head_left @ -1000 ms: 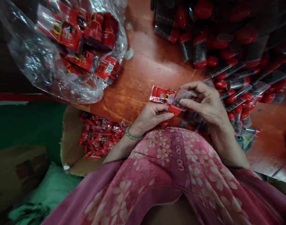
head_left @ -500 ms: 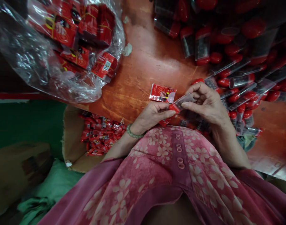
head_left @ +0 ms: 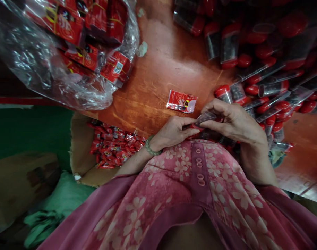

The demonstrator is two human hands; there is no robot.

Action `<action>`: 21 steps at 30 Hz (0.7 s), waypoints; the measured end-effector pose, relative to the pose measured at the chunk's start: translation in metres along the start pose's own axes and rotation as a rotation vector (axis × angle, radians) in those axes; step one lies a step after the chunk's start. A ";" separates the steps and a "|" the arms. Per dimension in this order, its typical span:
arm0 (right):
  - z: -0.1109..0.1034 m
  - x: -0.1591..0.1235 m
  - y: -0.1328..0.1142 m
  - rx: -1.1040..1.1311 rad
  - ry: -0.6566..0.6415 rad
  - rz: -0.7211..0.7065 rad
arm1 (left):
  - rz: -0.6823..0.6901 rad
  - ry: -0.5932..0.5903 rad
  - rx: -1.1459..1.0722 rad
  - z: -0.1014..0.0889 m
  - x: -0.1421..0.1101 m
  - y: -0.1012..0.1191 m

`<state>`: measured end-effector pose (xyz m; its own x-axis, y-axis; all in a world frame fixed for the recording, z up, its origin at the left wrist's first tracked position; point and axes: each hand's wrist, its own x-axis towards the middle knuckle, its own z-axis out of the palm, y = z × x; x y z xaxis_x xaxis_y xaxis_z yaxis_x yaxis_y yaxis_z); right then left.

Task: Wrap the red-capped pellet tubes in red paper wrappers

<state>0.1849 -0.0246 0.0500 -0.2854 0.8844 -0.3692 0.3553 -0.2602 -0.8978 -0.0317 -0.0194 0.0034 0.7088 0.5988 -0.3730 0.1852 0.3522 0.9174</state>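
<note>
Red-capped clear plastic tube [head_left: 205, 118] pinched between both hands above the table

The tube sits almost level, close to the person's chest, over the near part of a reddish-brown varnished wooden table [head_left: 169, 66]. The left hand [head_left: 172, 132] curls its fingers [head_left: 186, 122] closely around the red end, hiding most of it. On the right hand [head_left: 235, 122], the thumb and forefinger grasp the clear end from either side, with the other fingers bent in behind. Held from both ends, the tube seems steadied so that each hand has control of its own end. Dark contents may lie inside, but the fingers and dim light make this hard to confirm.

Everything else appears placed within easy reach of the seated person. A flat red printed sachet [head_left: 181, 101] lies alone on the bare wood, just beyond the left hand. A loose heap of similar red-capped clear tubes [head_left: 271, 83] spreads beside the right hand, while a crumpled clear polythene bag [head_left: 23, 45] holding red printed packets sits farther off on the left. Below the table edge, near the left forearm, an open cardboard box [head_left: 79, 152] holds small red wrapped packets [head_left: 114, 147]. A pale green beaded bracelet [head_left: 152, 146] circles the left wrist.
</note>
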 end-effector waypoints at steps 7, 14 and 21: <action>0.010 0.004 0.005 0.238 0.101 0.027 | -0.048 0.055 -0.203 -0.005 -0.011 -0.005; 0.019 -0.002 0.007 0.133 0.181 -0.015 | -0.135 0.089 -0.305 0.002 -0.012 -0.003; 0.016 -0.003 0.004 0.182 0.112 -0.004 | -0.048 0.100 -0.219 0.008 -0.012 -0.002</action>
<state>0.1728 -0.0348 0.0442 -0.1824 0.9205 -0.3455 0.1849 -0.3130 -0.9316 -0.0351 -0.0334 0.0075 0.6298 0.6420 -0.4373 0.0570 0.5232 0.8503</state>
